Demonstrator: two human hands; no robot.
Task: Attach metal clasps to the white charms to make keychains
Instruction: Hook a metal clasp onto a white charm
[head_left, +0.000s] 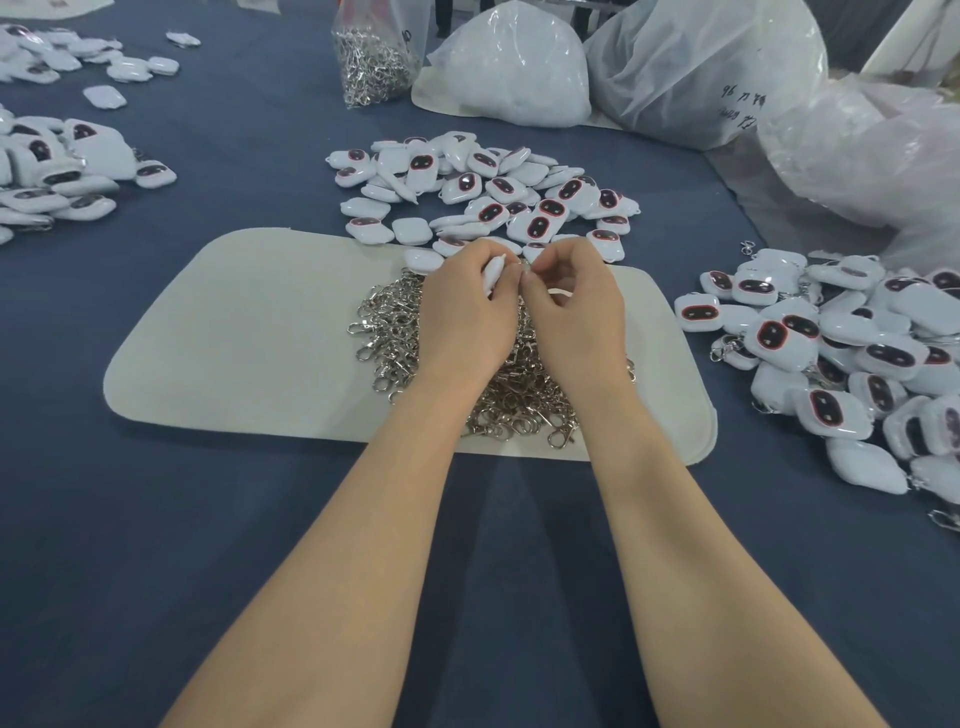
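Progress partial: left hand (467, 317) grips white charm (492, 274), right hand (571, 306) pinches clasp (525, 266) over mat (234, 338); clasped pile (831, 343) right of mat, unclasped pile (483, 192) beyond it.

A mat (234, 338) lies mid-frame on the table (156, 519), with a heap of clasps (395, 332) on its right half. The middle pile of charms (493, 192) lies just behind the mat. A right pile (857, 364) and a left pile (57, 166) sit at the frame's edges, and a corner pile (62, 52) lies upper left. A bag of clasps (371, 57) stands at top centre, with plastic sacks (514, 67) to its right. Over the heap's far edge, the left hand (462, 317) holds a charm (493, 273) and the right hand (576, 312) a clasp (526, 266).
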